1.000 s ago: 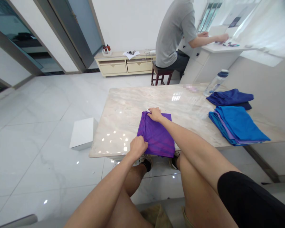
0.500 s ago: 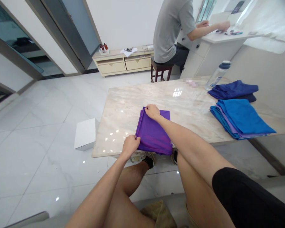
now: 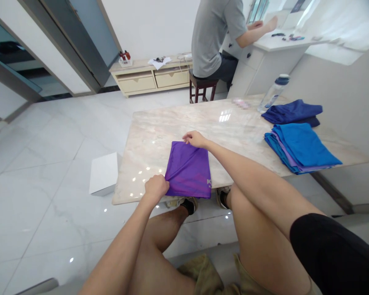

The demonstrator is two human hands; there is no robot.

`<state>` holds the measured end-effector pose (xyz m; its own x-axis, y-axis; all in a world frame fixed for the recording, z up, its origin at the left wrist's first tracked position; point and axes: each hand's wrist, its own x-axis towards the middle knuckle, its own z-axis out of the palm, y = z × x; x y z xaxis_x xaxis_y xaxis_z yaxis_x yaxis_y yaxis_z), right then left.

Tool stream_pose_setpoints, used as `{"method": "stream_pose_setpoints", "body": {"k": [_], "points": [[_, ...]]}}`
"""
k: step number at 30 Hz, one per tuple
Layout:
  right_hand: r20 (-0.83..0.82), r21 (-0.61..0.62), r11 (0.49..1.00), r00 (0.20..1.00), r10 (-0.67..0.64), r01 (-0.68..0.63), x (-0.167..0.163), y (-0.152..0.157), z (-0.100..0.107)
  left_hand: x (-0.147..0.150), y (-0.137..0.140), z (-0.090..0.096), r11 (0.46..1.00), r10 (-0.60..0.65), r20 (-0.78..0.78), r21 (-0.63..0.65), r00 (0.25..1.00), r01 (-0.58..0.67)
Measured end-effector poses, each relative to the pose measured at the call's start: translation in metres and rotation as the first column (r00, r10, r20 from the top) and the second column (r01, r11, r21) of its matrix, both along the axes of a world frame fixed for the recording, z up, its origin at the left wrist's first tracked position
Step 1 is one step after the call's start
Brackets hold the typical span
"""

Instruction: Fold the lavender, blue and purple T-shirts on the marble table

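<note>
A folded purple cloth garment (image 3: pixel 189 170) lies at the near edge of the marble-patterned table (image 3: pixel 155 123), with pale lettering at its lower right corner. My left hand (image 3: pixel 156 188) pinches the garment's left edge near the front, and creases fan out from that grip. Just over the far edge of the cloth is my right hand (image 3: pixel 197 139), its fingers apart and holding nothing. Whether its fingertips touch the fabric I cannot tell.
On the table's right lie a stack of folded blue and lilac cloths (image 3: pixel 307 145) and a dark blue cloth (image 3: pixel 292 111), beside a water bottle (image 3: pixel 273 93). A white box (image 3: pixel 103 173) stands on the floor at left. Another person (image 3: pixel 213 41) sits at a white counter behind.
My right hand has let go of the garment's far left corner and opened. The left hand still grips and has pulled leftward; the cloth now lies flatter, showing its lettering. The view has shifted slightly.
</note>
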<state>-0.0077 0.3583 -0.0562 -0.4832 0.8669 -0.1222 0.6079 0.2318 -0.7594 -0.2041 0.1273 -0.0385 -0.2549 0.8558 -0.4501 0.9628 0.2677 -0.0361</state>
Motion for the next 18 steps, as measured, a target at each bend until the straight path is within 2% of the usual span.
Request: {"method": "stream_pose_setpoints", "body": {"k": [2,4,9,12,14,15,16,17,18], "points": [[0.206,0.060,0.985,0.967,0.150,-0.165,0.021,-0.009,0.010,0.001,-0.001,0.002,0.999,-0.042,-0.061,0.006,0.997,0.043],[0.356,0.065,0.955,0.901,0.249,-0.290,0.040,-0.025,0.016,0.001,0.001,0.002,0.996,-0.066,-0.088,0.049,0.994,0.071],[0.432,-0.059,0.893,0.796,0.425,-0.445,0.068,-0.085,0.015,0.000,0.017,-0.006,0.986,-0.030,0.046,0.166,0.998,0.022],[0.309,-0.260,0.835,0.778,0.548,-0.485,0.080,-0.120,0.007,0.002,0.027,-0.014,0.985,0.032,0.123,0.167,0.992,-0.052],[0.103,-0.474,0.723,0.784,0.612,-0.502,0.089,-0.134,0.002,0.003,0.032,-0.018,0.981,0.068,0.136,0.169,0.988,-0.091],[0.001,-0.559,0.659,0.795,0.607,-0.503,0.094,-0.138,0.000,0.003,0.035,-0.020,0.978,0.087,0.142,0.175,0.986,-0.111],[-0.070,-0.616,0.621,0.819,0.570,-0.485,0.100,-0.139,-0.002,0.003,0.039,-0.021,0.974,0.106,0.156,0.184,0.982,-0.135],[-0.094,-0.643,0.631,0.863,0.497,-0.434,0.105,-0.137,-0.004,0.003,0.043,-0.023,0.967,0.125,0.177,0.197,0.976,-0.159],[-0.077,-0.644,0.686,0.921,0.383,-0.339,0.110,-0.132,-0.006,0.003,0.047,-0.024,0.960,0.139,0.204,0.213,0.969,-0.183]]}}
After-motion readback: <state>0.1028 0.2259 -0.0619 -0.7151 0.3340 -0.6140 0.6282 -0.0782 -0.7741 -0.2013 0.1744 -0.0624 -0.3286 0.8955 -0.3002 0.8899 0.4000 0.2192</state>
